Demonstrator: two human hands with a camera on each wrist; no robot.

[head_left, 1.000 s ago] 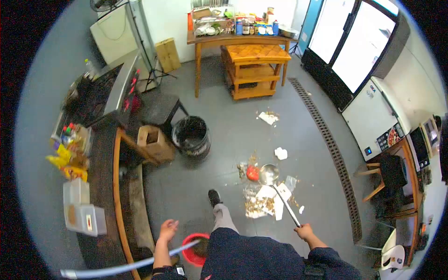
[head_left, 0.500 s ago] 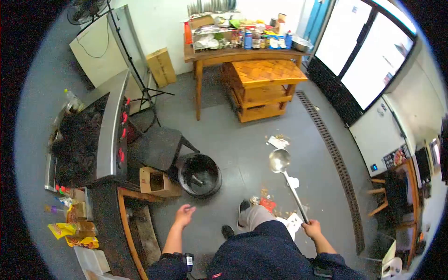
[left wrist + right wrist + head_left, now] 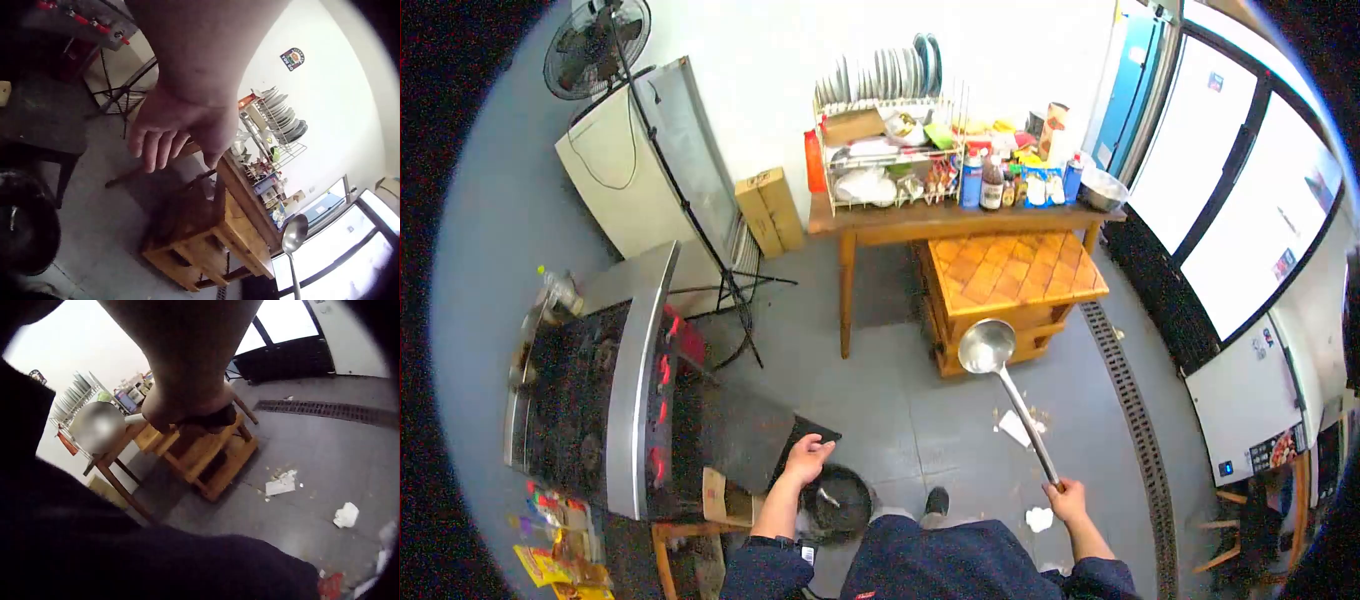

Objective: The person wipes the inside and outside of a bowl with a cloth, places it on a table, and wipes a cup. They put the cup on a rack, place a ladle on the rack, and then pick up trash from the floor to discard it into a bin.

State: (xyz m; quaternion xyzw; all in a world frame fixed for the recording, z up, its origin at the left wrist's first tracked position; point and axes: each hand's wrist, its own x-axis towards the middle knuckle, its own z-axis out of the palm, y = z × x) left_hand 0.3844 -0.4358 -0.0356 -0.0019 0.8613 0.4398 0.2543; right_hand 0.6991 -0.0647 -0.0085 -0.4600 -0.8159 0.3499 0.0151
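My right hand point(image 3: 1068, 500) grips the dark end of a long metal ladle point(image 3: 988, 347). Its bowl points forward and overlaps the wooden cart in the head view. In the right wrist view the ladle bowl point(image 3: 99, 428) shows blurred at the left, and that hand's fingers point(image 3: 187, 414) curl round the handle. My left hand point(image 3: 808, 462) hangs in the air, overlapping the black bin point(image 3: 845, 505) and the dark stool in the head view. Its fingers point(image 3: 150, 150) are relaxed, with nothing in them.
Ahead, a wooden table point(image 3: 880, 222) bears a dish rack and bottles, with a wooden cart point(image 3: 1015, 275) beneath. A stove point(image 3: 575, 385) and a tripod stand point(image 3: 690, 205) are on the left. Scraps of white litter point(image 3: 1012, 428) lie on the floor beside the drain grate point(image 3: 1135, 420).
The person has walked forward; the table and cart are nearer, and the bin is now close by the legs. The ladle stays in the right hand, and the red basin has left view.
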